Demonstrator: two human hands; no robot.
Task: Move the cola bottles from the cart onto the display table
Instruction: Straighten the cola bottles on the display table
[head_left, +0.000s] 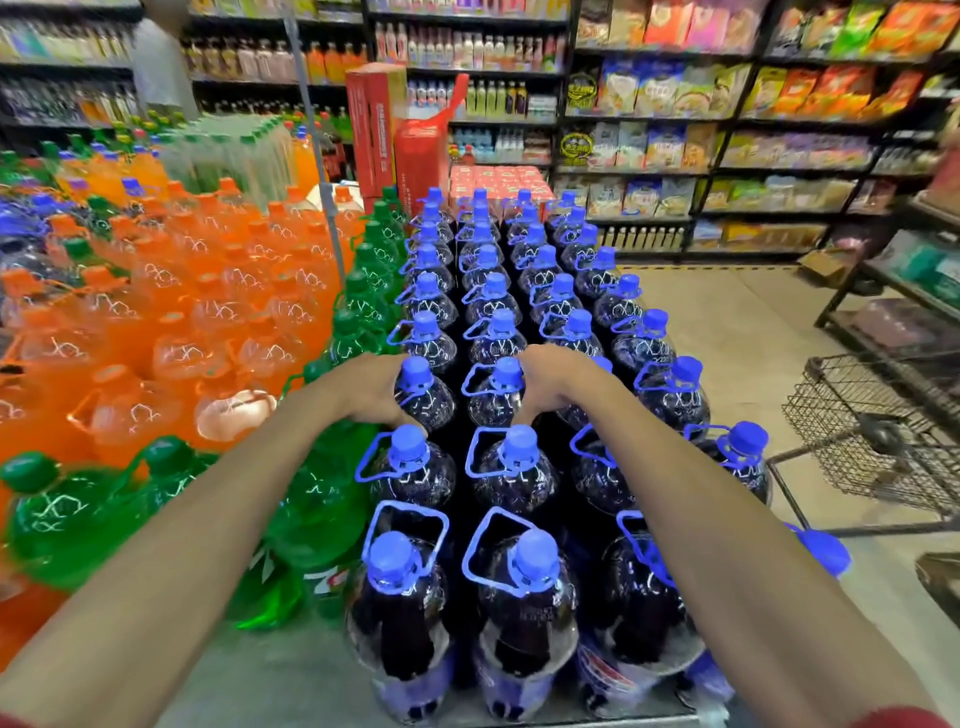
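Observation:
Several rows of dark cola bottles (511, 467) with blue caps and blue carry handles stand on the grey display table (280, 675), running away from me. My left hand (371, 387) grips the shoulder of a cola bottle (423, 397) in the leftmost row, beside its cap. My right hand (550, 379) wraps over another cola bottle (579, 413) in the third row. That bottle's cap is mostly hidden behind the hand. The black wire cart (862, 441) stands on the floor to the right. One more blue cap (826, 551) shows past my right forearm.
Green soda bottles (322, 499) stand in a row directly left of the cola. Orange soda bottles (171, 332) fill the table further left. Red boxes (376, 124) stand at the far end. Stocked shelves (727, 130) line the back and right of the aisle.

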